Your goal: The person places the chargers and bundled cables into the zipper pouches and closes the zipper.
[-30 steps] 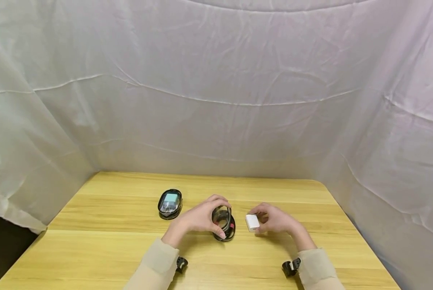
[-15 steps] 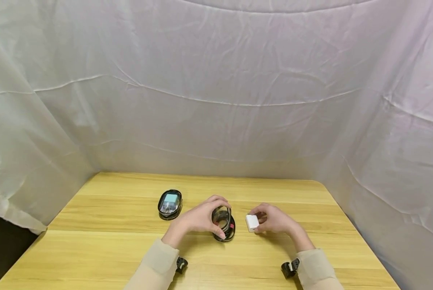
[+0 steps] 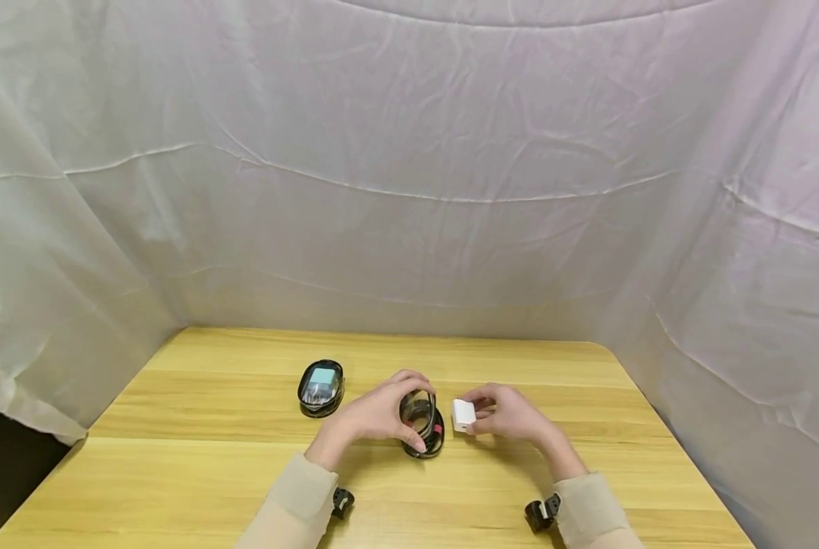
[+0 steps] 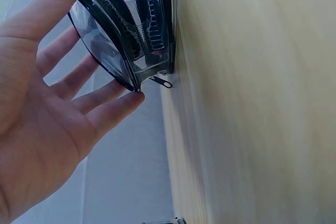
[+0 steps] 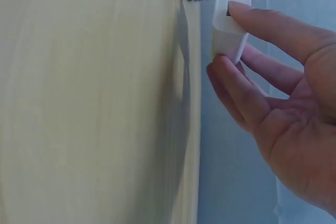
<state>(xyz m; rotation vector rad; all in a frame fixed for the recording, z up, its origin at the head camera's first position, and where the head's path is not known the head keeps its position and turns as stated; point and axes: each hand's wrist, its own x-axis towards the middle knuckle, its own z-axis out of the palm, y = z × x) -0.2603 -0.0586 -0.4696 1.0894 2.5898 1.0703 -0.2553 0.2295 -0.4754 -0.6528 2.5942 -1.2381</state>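
At the middle of the table, my left hand [image 3: 382, 410] grips the raised lid of a small clear zip case [image 3: 440, 431] with black edging. In the left wrist view the case [image 4: 155, 19] is unzipped, its lid lifted from the base, and a small zipper pull [image 4: 161, 82] hangs at one end. To the right, my right hand [image 3: 512, 415] pinches a white charger plug [image 3: 463, 415] between thumb and fingertips, just beside the case. The right wrist view shows this charger plug [image 5: 229, 27] off the table, with the thumb over a dark port.
A second clear oval case [image 3: 321, 387] with black edging lies to the left on the wooden table [image 3: 197, 473], a pale teal block [image 3: 323, 376] inside it. Pale fabric [image 3: 409, 252] hangs behind and on both sides of the table.
My right hand has moved left with the charger plug, nearer the zip case. The left hand and the case have stayed where they were.
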